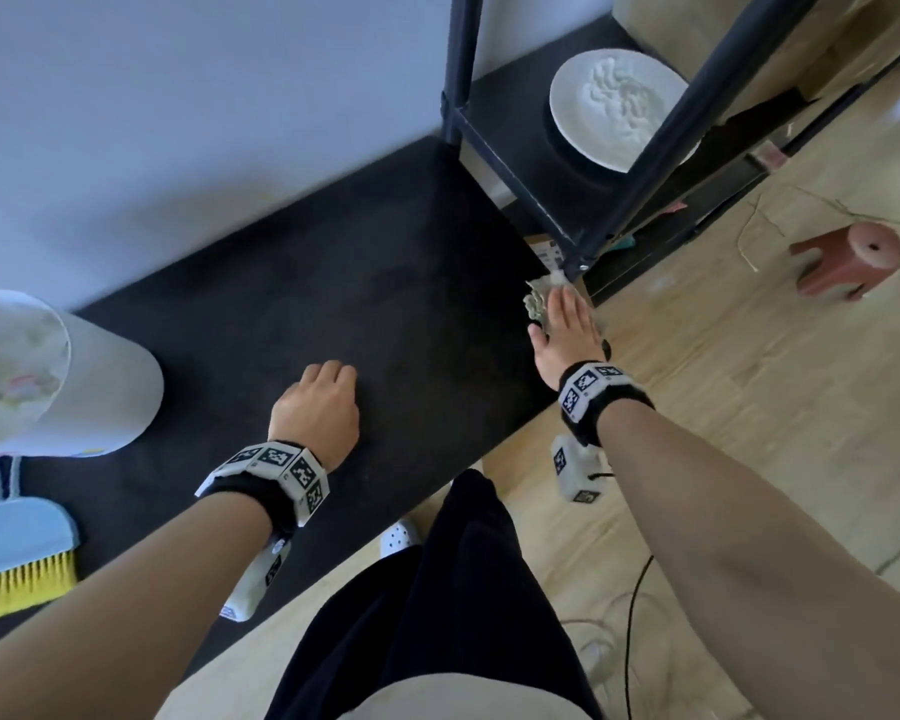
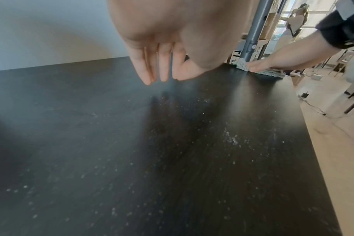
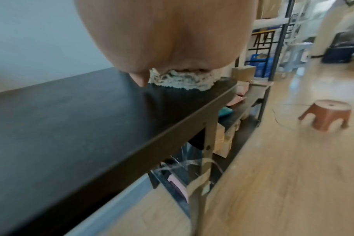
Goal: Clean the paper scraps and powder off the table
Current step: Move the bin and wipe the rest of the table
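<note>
A black table (image 1: 292,283) carries fine white powder specks (image 2: 232,140), plain in the left wrist view and faint from the head. At the table's far right corner my right hand (image 1: 567,319) lies flat, fingers straight, pressing a pale greenish knitted cloth (image 1: 535,299) onto the top. The cloth's (image 3: 180,79) edge shows under the palm in the right wrist view. My left hand (image 1: 323,392) sits at mid-table holding nothing, its fingers (image 2: 158,68) hanging down loosely with the tips at the surface.
A white bin (image 1: 74,376) stands at the table's left, with a blue brush with yellow bristles (image 1: 22,553) below it. A dark metal rack (image 1: 583,236) with a white plate (image 1: 619,109) adjoins the right corner. A brown stool (image 1: 853,257) and cables lie on the wooden floor.
</note>
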`<state>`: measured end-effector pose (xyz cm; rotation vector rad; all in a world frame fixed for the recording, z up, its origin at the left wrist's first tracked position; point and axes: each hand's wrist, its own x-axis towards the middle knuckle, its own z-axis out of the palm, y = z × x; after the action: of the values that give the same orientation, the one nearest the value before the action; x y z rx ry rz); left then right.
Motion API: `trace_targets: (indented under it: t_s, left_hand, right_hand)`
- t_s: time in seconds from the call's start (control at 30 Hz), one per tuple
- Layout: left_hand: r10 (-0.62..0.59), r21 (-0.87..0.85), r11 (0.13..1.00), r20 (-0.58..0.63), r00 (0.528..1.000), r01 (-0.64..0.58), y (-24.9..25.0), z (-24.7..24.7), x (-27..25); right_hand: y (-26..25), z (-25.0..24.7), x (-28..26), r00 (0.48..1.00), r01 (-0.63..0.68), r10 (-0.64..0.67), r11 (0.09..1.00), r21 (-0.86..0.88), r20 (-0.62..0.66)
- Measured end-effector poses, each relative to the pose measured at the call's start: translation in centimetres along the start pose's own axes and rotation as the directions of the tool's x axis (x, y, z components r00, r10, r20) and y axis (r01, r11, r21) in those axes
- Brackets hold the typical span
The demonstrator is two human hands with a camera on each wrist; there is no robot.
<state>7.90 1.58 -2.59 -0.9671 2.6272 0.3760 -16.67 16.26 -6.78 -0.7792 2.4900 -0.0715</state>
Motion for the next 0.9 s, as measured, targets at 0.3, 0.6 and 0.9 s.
trace_targets:
  t_s: [0.3, 0.6, 0.9]
  left_hand:
    - [-0.086, -0.052, 0.995, -0.002, 0.996, 0.085, -1.4, -0.9, 1.9]
    - [-0.208, -0.107, 0.974, -0.048, 0.977, 0.202, -3.6, -2.4, 3.1]
    - [-0.26, -0.116, 0.96, -0.05, 0.964, 0.253, -3.3, -2.5, 3.9]
  right_hand:
    - [-9.1, 3.0, -1.3, 0.923, 0.381, -0.369, 0.914, -0.135, 0.106]
    - [-13.2, 2.0, 2.6, 0.718, 0.693, -0.641, 0.696, -0.189, 0.271]
    - [-9.9, -3.5, 10.4, 0.943, 0.322, -0.299, 0.93, -0.178, 0.143]
